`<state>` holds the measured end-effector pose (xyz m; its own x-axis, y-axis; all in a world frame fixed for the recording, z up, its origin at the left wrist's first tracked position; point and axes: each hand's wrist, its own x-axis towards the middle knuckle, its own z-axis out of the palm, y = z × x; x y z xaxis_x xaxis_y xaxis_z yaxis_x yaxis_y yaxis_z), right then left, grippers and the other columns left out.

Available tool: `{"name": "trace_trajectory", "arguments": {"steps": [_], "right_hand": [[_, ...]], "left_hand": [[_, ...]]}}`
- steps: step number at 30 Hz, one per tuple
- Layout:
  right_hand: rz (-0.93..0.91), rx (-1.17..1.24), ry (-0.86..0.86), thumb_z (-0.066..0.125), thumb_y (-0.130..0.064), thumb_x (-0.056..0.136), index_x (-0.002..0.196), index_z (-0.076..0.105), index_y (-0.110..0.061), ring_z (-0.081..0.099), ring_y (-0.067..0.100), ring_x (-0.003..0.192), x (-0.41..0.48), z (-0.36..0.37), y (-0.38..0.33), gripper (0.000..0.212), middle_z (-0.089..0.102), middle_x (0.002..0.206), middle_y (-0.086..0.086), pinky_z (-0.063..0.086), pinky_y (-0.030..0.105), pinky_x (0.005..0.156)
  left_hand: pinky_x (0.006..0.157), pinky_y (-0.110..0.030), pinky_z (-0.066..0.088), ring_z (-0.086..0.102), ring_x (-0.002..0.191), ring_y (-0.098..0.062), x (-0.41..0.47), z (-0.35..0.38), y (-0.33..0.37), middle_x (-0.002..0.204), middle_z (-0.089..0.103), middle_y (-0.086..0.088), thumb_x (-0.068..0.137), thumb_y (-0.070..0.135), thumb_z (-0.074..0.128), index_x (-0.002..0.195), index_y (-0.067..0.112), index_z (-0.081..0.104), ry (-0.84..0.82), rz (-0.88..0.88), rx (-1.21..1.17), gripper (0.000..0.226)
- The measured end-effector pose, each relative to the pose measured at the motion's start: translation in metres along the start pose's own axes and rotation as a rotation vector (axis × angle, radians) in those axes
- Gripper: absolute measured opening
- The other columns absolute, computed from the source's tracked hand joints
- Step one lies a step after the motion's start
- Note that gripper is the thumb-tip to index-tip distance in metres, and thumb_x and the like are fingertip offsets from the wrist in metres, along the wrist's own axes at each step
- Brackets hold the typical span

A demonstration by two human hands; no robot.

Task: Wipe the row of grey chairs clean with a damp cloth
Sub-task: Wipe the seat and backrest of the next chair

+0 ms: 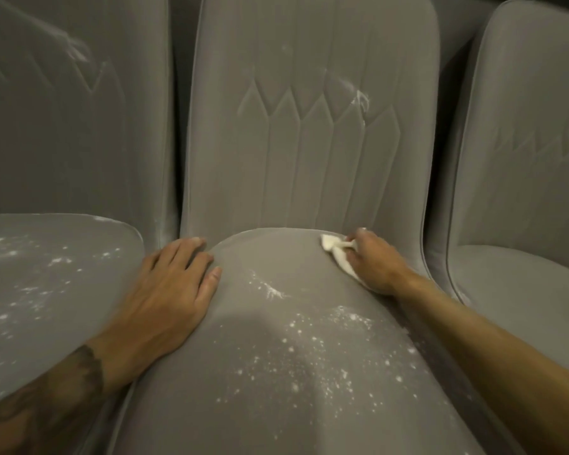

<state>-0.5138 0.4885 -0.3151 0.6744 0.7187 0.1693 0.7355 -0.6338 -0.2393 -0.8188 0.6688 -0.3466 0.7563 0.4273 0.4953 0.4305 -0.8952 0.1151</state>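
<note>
The left chair [63, 274] fills the left side of the frame. Its grey seat is scattered with white specks, and a faint white smear shows on its backrest in the upper left.

Just right of it, the left hand [174, 284] lies flat on the left edge of the middle chair's [309, 159] seat. Its fingers are straight and slightly spread, holding nothing, with the fingertips near the crease where seat meets backrest. A dark tattoo [79, 372] marks the forearm in the lower left.

The middle chair takes up the centre of the frame. White specks [326, 356] are spread over the lower centre of its seat, and a white streak [358, 100] sits right of centre on its stitched backrest.

The white cloth [337, 254] is bunched on the rear right part of that seat, close to the backrest crease, right of centre in the frame. The right hand [375, 264] grips it with curled fingers and presses it against the seat, while the forearm runs down to the lower right corner.

The right chair [523, 159] stands along the right edge of the frame, just beside the middle one.
</note>
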Motion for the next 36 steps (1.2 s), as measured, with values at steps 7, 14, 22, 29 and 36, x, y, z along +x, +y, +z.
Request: {"name": "trace_trajectory", "arguments": {"steps": [7,14,22,29,36], "right_hand": [[-0.193,0.043,-0.024,0.05,-0.027,0.101,0.121,0.055,-0.013,0.057,0.033,0.112,-0.01,0.022,-0.043,0.025,0.061,0.124,0.013,0.041,0.036,0.091],[0.121,-0.074,0.063,0.051,-0.031,0.1,0.11,0.057,-0.005,0.059,0.04,0.11,-0.005,-0.01,0.018,0.029,0.061,0.121,0.02,0.043,0.038,0.082],[-0.271,0.085,-0.088,0.05,-0.035,0.102,0.122,0.053,-0.021,0.058,0.025,0.113,-0.024,0.011,-0.035,0.025,0.062,0.123,0.004,0.038,0.028,0.086],[0.08,0.046,0.001,0.044,-0.021,0.103,0.127,0.053,0.003,0.054,0.039,0.124,0.017,0.021,-0.074,0.035,0.054,0.137,0.025,0.042,0.04,0.1],[-0.302,0.125,-0.098,0.05,-0.036,0.1,0.122,0.055,-0.015,0.058,0.032,0.113,-0.003,0.03,-0.106,0.03,0.061,0.124,0.012,0.04,0.034,0.089]], "left_hand": [[0.103,-0.042,0.035,0.052,0.129,-0.026,0.0,0.0,0.0,0.138,0.058,-0.006,0.103,0.038,0.04,0.118,0.015,0.068,-0.016,-0.011,-0.011,0.039],[0.103,-0.041,0.036,0.054,0.127,-0.029,0.0,0.0,0.0,0.136,0.059,-0.009,0.104,0.035,0.039,0.116,0.013,0.068,-0.006,0.011,0.029,0.039],[0.102,-0.039,0.033,0.052,0.126,-0.027,0.001,0.006,-0.005,0.134,0.058,-0.007,0.104,0.038,0.038,0.115,0.015,0.067,0.014,0.022,0.025,0.038],[0.103,-0.044,0.04,0.056,0.127,-0.031,0.001,0.001,0.001,0.135,0.06,-0.01,0.104,0.037,0.036,0.113,0.012,0.069,0.006,0.008,0.029,0.043],[0.102,-0.045,0.042,0.059,0.122,-0.033,-0.001,0.006,-0.004,0.131,0.062,-0.013,0.105,0.031,0.042,0.11,0.01,0.069,0.089,0.056,0.056,0.035]]}}
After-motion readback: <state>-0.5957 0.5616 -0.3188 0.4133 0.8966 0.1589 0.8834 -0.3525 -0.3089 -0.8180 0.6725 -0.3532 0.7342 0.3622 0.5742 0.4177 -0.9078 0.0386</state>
